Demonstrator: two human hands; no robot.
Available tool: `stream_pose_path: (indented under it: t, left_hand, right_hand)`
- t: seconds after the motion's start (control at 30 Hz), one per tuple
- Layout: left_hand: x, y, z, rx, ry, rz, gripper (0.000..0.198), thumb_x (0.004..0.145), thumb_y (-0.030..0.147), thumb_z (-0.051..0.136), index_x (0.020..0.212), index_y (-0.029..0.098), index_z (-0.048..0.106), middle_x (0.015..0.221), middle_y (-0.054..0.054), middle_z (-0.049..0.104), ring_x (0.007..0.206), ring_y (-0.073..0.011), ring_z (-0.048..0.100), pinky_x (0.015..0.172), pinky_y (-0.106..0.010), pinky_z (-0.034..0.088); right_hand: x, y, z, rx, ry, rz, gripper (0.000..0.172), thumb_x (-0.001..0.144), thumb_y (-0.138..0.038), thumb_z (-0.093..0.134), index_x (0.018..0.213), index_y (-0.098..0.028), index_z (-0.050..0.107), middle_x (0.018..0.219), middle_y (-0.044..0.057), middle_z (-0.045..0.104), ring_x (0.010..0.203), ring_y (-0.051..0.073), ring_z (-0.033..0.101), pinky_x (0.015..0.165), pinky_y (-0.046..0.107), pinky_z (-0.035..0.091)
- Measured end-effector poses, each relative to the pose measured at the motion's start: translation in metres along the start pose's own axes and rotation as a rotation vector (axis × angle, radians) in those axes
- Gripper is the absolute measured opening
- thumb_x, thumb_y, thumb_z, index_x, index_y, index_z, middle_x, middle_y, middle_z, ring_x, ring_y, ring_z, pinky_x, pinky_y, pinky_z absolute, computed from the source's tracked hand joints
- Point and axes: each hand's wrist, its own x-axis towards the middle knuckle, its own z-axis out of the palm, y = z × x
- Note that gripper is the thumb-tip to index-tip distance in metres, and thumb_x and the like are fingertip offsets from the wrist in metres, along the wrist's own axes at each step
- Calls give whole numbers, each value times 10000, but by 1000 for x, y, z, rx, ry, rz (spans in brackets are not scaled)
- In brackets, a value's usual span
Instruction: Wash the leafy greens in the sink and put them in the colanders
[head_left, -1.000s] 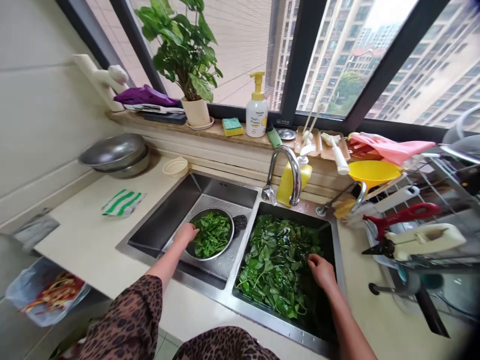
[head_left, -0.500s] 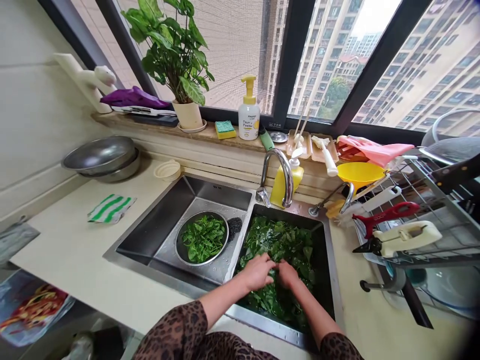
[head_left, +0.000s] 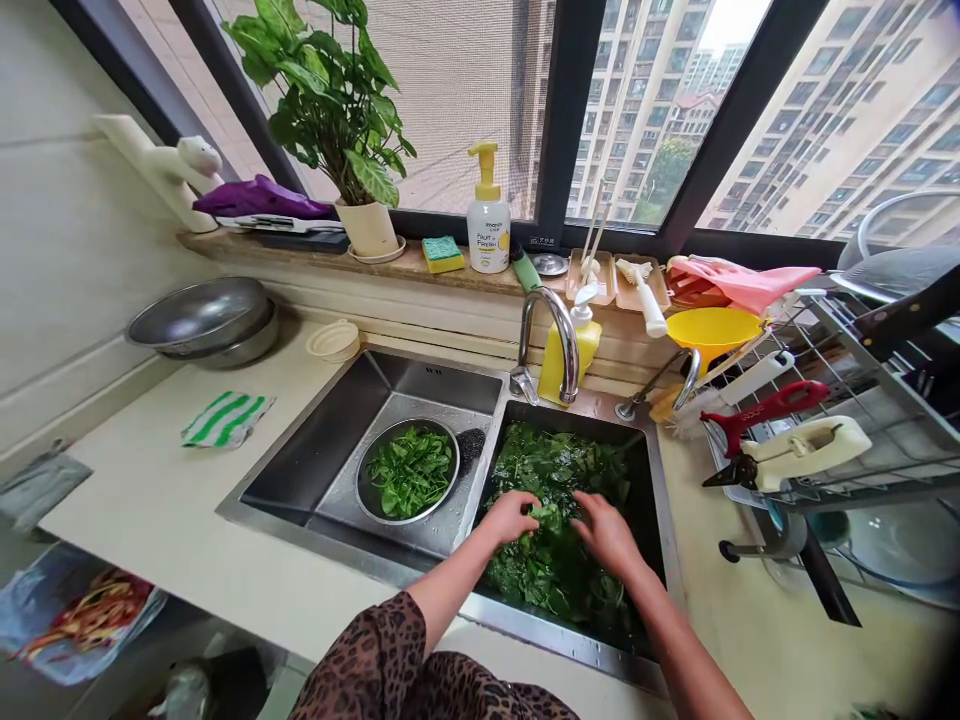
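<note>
Bare forearms reach over a brushed-steel double sink, where loose leafy greens (head_left: 544,585) float in a dark, water-filled basin (head_left: 654,500), their thin stems tangled and their wet leaves glossy; the left hand (head_left: 513,517), its fingers curled, has a scrap of leaf between thumb and forefinger, though whether they are clamped on it cannot be told; the right hand (head_left: 609,535) faces it across a bright green clump, thumb and fingers bent and apart. In the neighboring basin (head_left: 300,470), its metal floor beaded with drops, a round, pale-rimmed bowl (head_left: 364,488) cradles a heap of greens (head_left: 411,470), beside a dark, mesh-like patch (head_left: 471,448); a curved chrome faucet (head_left: 564,330) arches over the water; a crumpled cloth (head_left: 227,419), striped green and white, lies on the smooth cream counter (head_left: 150,490); the left sleeve (head_left: 375,650) is leopard-print.
</note>
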Motion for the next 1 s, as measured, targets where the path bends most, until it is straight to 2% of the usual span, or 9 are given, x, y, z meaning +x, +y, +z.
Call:
stream_pose_path:
  t: [0.1, 0.2, 0.33, 0.5, 0.6, 0.7, 0.8, 0.9, 1.0]
  left_hand:
    - [-6, 9, -11, -399, -10, 23, 305, 641, 270, 648, 899, 112, 616, 579, 19, 567, 512, -106, 535, 527, -214, 390]
    - [-15, 14, -21, -645, -21, -42, 453, 618, 349, 683, 995, 124, 568, 645, -1, 587, 515, -94, 541, 484, -187, 351]
    - [-26, 17, -24, -790, -28, -73, 583, 606, 354, 711, 1115, 173, 495, 762, -21, 600, 581, -107, 588, 481, -165, 336]
    - [-26, 20, -8, -868, 124, 52, 560, 633, 338, 704, 1118, 198, 465, 945, -44, 574, 707, -112, 597, 461, -141, 310]
    - [-22, 21, -1, -842, 323, 156, 450, 720, 346, 624, 1112, 195, 463, 1065, -68, 547, 852, -136, 580, 589, -185, 419]
    - [-22, 21, 4, -721, 501, 271, 436, 757, 275, 576, 1161, 191, 436, 1165, -81, 516, 1035, -165, 520, 835, -269, 431]
    - [-30, 23, 11, -515, 397, 396, 492, 749, 206, 567, 1221, 200, 430, 1239, -82, 490, 1124, -183, 468, 955, -329, 372]
    - [-39, 26, 15, -318, 278, 428, 388, 746, 196, 564, 1133, 200, 543, 1147, -70, 569, 1072, -188, 502, 959, -350, 372]
    - [-44, 28, 7, -211, 463, 352, 207, 813, 229, 482, 956, 185, 626, 969, -62, 625, 936, -181, 552, 891, -358, 406]
  right_hand:
    - [2, -2, 25, 87, -294, -59, 385, 661, -185, 605, 1041, -247, 609, 1026, 43, 638, 928, 200, 590, 780, 258, 423]
    - [7, 14, 34, -24, -395, 114, 276, 628, -105, 577, 867, -212, 666, 921, 76, 668, 892, 247, 612, 728, 293, 430]
    - [11, 20, 17, 121, -192, 148, 299, 675, -124, 515, 932, -202, 646, 971, 108, 654, 941, 270, 598, 725, 319, 439]
    - [7, -11, 0, 1043, -101, 248, 504, 696, -305, 602, 1179, -268, 461, 1034, 43, 646, 838, 219, 641, 616, 296, 485]
    - [4, -24, 2, 1378, -52, 544, 359, 665, -341, 671, 977, -225, 539, 924, 51, 671, 734, 180, 658, 567, 256, 482]
    - [2, -30, 4, 1654, -181, 545, 253, 679, -363, 673, 824, -184, 569, 892, 87, 682, 821, 186, 650, 660, 278, 495]
    - [2, -38, 4, 1767, -310, 372, 287, 716, -399, 640, 918, -203, 585, 1001, 74, 663, 923, 191, 616, 741, 322, 484]
    - [6, -43, 6, 1703, -196, 386, 277, 670, -373, 688, 878, -223, 581, 911, 18, 662, 797, 159, 613, 648, 277, 475]
    - [7, -38, 7, 1612, -68, 464, 291, 619, -365, 723, 812, -218, 564, 786, -1, 642, 702, 147, 584, 587, 252, 452]
